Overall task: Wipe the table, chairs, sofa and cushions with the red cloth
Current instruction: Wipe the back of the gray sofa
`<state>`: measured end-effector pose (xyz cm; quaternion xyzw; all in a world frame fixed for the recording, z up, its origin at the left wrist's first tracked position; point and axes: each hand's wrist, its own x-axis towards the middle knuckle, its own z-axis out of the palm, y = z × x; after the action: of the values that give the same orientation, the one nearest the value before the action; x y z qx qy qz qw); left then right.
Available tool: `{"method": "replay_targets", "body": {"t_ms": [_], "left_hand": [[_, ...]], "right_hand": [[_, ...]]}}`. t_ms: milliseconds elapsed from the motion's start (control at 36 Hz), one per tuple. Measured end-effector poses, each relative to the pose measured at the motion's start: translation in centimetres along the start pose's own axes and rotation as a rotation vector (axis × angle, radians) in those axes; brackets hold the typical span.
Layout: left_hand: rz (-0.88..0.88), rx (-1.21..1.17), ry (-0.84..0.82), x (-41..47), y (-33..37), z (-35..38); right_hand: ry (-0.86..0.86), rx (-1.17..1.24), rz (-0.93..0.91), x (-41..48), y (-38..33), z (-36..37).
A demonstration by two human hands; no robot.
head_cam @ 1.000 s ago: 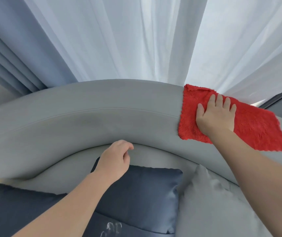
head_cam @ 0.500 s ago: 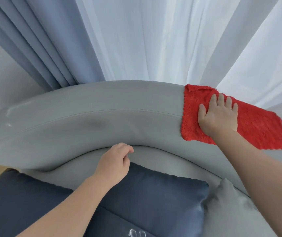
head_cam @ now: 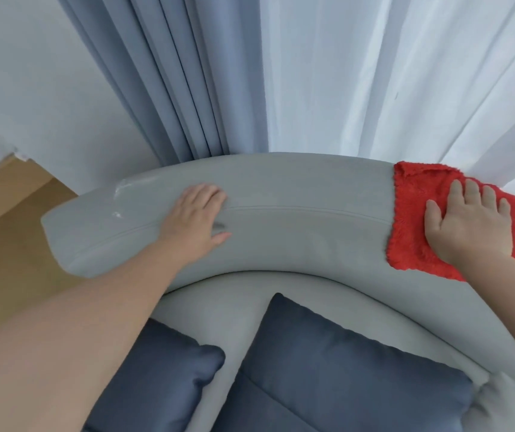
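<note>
Now the sofa (head_cam: 296, 188) back wants long, overlapping strokes leftward along its curved top, toward the whitish smear (head_cam: 122, 194). Two navy cushions (head_cam: 343, 363) lie below. One red cloth (head_cam: 412, 213) lies flat on that top; the right hand (head_cam: 468, 226) presses it, fingers spread, while the left hand (head_cam: 195, 218) rests flat, holding nothing.

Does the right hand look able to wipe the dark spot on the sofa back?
Likely yes: the sofa back between red cloth and dark spot is bare, though the left hand rests beside it.
</note>
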<state>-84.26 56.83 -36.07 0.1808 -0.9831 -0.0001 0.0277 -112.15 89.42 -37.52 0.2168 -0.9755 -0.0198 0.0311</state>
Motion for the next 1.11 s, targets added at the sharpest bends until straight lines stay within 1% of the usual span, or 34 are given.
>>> {"method": "replay_targets", "body": {"t_ms": [56,167,222,333,556,806,917,1111], "left_hand": [[0.059,0.002,-0.023,1.7,-0.1,0.1],[0.188,0.141,-0.094,5.5,-1.1,0.8],[0.208,0.16,-0.112,6.2,-1.7,1.4],[0.239,0.197,-0.077,6.4,-1.9,2.6],[0.237,0.227,-0.03,6.6,-2.1,3.2],[0.197,0.246,-0.091,6.5,-1.7,2.4],[0.193,0.224,-0.113,6.5,-1.5,2.4],[0.183,0.226,-0.122,6.5,-1.4,2.5]], "right_hand": [[-0.002,-0.004,0.005,-0.1,-0.2,-0.1],[0.02,-0.01,0.021,0.0,-0.2,0.1],[0.026,-0.004,0.023,0.0,-0.3,0.0],[0.035,-0.003,0.031,0.0,-0.3,0.0],[-0.001,-0.02,0.054,0.1,-0.6,-0.2],[-0.028,-0.036,0.053,0.1,-1.1,-0.4],[-0.034,-0.035,0.004,0.9,-3.6,-0.6],[-0.023,0.002,-0.126,2.4,-11.2,-0.6]]}}
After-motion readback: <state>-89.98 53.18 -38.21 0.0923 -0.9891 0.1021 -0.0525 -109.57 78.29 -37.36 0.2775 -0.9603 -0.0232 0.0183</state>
